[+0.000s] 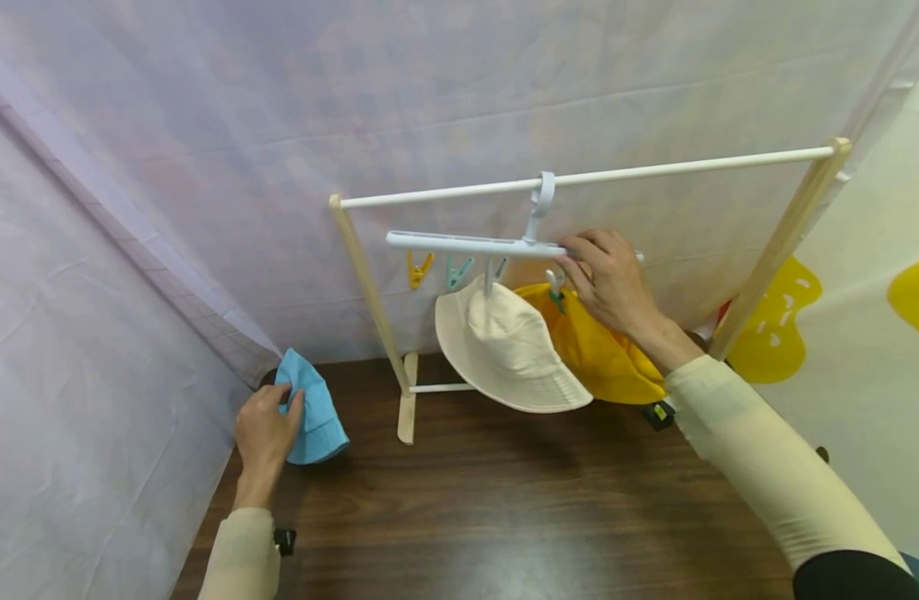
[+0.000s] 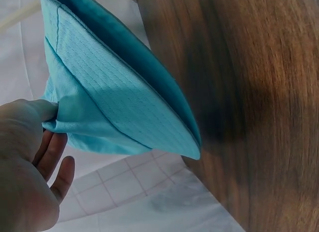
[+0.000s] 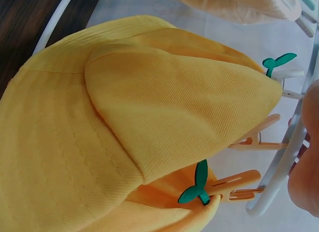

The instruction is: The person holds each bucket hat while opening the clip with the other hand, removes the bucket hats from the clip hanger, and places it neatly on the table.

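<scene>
At the left, my left hand (image 1: pixel 267 429) pinches the crown of a light blue bucket hat (image 1: pixel 318 423) between thumb and fingers. Its brim hangs over the dark wood surface in the left wrist view. My right hand (image 1: pixel 612 283) grips the right part of a white clip hanger (image 1: pixel 459 244), whose hook loops over the rack's white rod (image 1: pixel 691 169). From the hanger's clips hang a cream bucket hat (image 1: pixel 511 342) and, under my right hand, yellow hat cloth (image 3: pixel 174 107) with green sprout trims. A yellow clip (image 1: pixel 419 271) and a mint clip (image 1: pixel 457 272) hold nothing.
Wooden posts carry the rack, such as the right post (image 1: pixel 781 242); a wooden foot (image 1: pixel 407 412) stands on the brown table (image 1: pixel 466 508). Pale curtains (image 1: pixel 242 125) close off the back and left side. A small black object (image 1: pixel 658 415) lies below the yellow hat.
</scene>
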Tool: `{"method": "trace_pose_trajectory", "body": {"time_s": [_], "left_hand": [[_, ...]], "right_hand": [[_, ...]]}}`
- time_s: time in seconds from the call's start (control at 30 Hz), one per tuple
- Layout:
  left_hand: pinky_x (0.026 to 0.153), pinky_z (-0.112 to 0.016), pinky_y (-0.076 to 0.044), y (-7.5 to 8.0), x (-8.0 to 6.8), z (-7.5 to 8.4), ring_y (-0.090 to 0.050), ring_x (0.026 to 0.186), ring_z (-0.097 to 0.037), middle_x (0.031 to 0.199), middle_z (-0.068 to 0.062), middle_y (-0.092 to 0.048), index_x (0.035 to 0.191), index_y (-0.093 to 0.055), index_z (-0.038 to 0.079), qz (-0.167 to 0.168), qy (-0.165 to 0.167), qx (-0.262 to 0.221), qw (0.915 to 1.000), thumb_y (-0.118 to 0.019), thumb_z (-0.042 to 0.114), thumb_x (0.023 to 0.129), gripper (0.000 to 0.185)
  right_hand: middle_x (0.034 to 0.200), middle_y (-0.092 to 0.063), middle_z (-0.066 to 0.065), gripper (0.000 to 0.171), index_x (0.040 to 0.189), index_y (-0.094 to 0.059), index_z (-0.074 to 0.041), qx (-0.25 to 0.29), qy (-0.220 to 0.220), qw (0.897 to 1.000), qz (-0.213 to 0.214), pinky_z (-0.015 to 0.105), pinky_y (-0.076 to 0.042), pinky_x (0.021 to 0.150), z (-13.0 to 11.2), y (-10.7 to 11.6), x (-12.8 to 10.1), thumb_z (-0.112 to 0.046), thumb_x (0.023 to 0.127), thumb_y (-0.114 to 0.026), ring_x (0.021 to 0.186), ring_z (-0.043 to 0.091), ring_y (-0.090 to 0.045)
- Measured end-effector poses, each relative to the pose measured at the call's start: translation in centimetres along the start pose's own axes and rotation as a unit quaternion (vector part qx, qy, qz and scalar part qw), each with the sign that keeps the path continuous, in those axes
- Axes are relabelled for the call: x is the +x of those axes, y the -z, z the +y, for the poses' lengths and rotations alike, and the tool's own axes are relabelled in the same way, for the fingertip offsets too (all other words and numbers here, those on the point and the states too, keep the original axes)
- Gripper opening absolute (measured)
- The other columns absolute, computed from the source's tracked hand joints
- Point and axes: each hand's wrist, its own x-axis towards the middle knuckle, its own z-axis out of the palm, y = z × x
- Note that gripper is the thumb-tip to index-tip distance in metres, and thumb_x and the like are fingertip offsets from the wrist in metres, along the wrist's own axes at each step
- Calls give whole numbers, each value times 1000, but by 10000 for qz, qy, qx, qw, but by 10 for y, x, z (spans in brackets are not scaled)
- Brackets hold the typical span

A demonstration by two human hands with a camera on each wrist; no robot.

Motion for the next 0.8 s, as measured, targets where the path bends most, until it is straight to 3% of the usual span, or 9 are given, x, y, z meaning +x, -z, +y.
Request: {"method": "trace_pose_trajectory", "body": {"time_s": [0.33, 0.8], "left_hand": [[68, -67, -60, -9, -1, -6, -76, 79, -51, 92, -28, -81, 106, -84, -7, -355, 121, 183, 9991, -90, 6, 89, 22], [83, -71, -62, -42, -3, 1, -80, 93, -50, 105, -26, -84, 115, -84, -2, -1285, 967, -151, 9869, -86, 14, 96, 24]], "right_hand": [[113, -76, 28, 24, 123, -78, 7, 49, -36, 10000, 37, 58, -48, 89, -1, 2, -2, -10, 106, -77, 100, 49, -64], [114, -76, 27, 24, 124, -78, 6, 50, -153, 9999, -15, 55, -47, 88, -3, 6, -3, -10, 106, -78, 100, 48, -64]]}}
